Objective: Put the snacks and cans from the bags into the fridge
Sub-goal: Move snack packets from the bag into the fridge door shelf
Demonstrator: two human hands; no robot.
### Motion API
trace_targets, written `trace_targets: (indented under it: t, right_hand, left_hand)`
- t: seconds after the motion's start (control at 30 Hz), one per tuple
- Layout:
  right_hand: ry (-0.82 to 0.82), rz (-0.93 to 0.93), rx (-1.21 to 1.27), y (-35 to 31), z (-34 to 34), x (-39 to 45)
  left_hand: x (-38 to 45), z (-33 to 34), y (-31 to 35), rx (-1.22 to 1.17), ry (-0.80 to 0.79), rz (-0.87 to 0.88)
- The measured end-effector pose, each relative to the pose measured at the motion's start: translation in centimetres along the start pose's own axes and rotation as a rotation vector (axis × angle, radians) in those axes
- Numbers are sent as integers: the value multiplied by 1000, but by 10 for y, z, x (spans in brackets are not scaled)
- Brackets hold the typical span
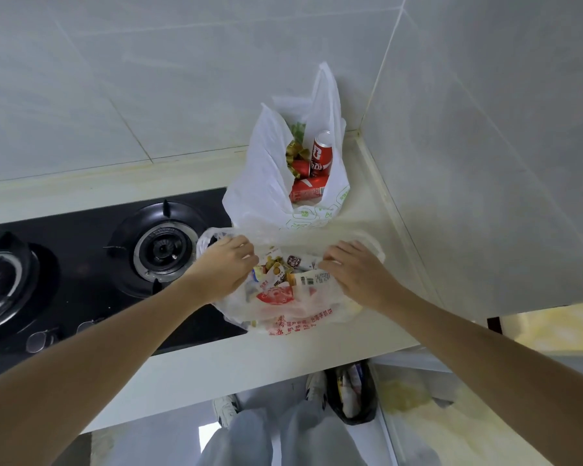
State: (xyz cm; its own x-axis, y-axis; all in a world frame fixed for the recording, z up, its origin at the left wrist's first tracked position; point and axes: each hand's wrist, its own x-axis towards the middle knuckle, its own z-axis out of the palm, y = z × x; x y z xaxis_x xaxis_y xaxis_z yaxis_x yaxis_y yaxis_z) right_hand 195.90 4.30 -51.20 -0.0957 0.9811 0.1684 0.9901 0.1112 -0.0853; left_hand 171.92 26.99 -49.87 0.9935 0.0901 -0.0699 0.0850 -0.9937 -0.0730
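A clear plastic bag with red print (pixel 293 314) sits on the pale counter (pixel 283 354) near its front edge, and several small snack packets (pixel 283 267) show in its mouth. My left hand (pixel 224 267) grips the bag's left rim and my right hand (pixel 354 270) grips its right rim, holding the mouth apart. Behind it stands a white plastic bag (pixel 266 176), open at the top, with red cans (pixel 320 156) and a gold-wrapped item (pixel 295 153) inside. No fridge is in view.
A black gas hob (pixel 91 264) with two burners fills the counter to the left, touching the near bag. Tiled walls close the back and right side. Below the counter edge a black bin bag (pixel 354 395) with rubbish stands by my feet.
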Motion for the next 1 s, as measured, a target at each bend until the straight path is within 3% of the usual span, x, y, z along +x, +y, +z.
trace_targets:
  t: [0.17,0.3,0.43,0.7,0.8,0.9,1.0]
  right_hand:
    - [9,129,34,3,16,-1]
    - [84,296,-25,19,19,-18]
    - [-94,292,14,24,27,-33]
    - [-381,301,100,23,45,-47]
    - [-472,326,251,29,45,-46]
    - [-509,294,329,41,45,-46]
    - [-446,285,337,59,46,-40]
  left_hand:
    - [-9,9,-5,26,83,-26]
    - [-15,25,-10,10,-33,-123]
    - [-20,32,-3,-50,-164,-177]
    - [-18,50,12,-40,-188,-249]
    - [-15,55,20,-88,-356,-281]
    - [-9,60,28,-96,-447,-286]
    - [4,64,31,-68,-420,-287]
